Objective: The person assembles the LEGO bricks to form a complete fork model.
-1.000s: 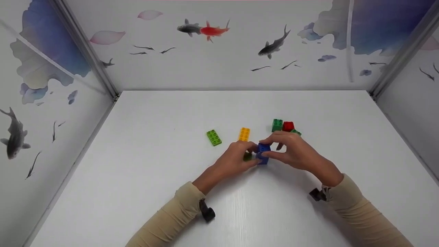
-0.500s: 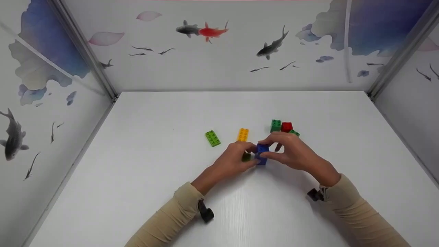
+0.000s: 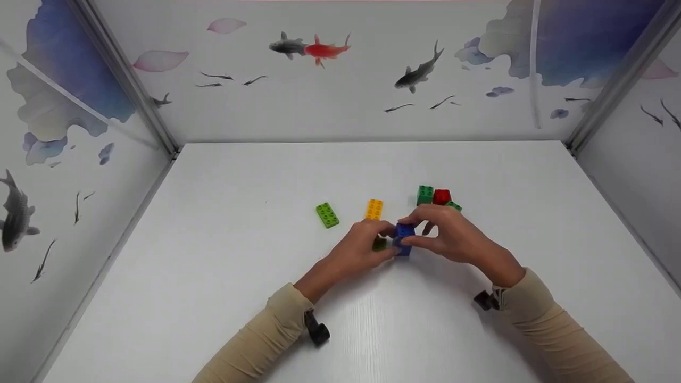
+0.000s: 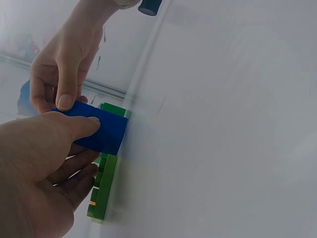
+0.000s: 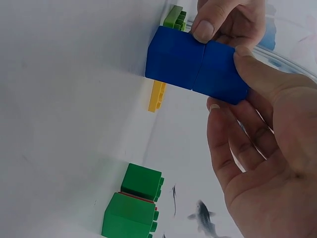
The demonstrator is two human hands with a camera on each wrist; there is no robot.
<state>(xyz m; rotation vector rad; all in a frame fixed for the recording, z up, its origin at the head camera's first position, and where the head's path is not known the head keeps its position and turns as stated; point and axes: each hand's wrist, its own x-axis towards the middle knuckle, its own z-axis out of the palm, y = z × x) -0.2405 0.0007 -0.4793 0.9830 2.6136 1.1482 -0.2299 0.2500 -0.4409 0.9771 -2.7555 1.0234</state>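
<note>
Blue brick stack [image 3: 404,238] on counter [image 3: 223,276], both hands grasping it: left hand [image 3: 357,251] grip pinching lower part, right hand [image 3: 452,236] grip pinching top. Yellow brick [image 3: 374,209] just behind stack; green-red cluster [image 3: 433,196] behind-right.

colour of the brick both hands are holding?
Blue brick, gripped by left hand and right hand; clearest in right wrist view.

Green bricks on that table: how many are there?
4 in view: a flat light green brick alone at the left, a dark green cube beside the red brick, another green brick behind the right hand, one under the left hand. More may be hidden.
</note>
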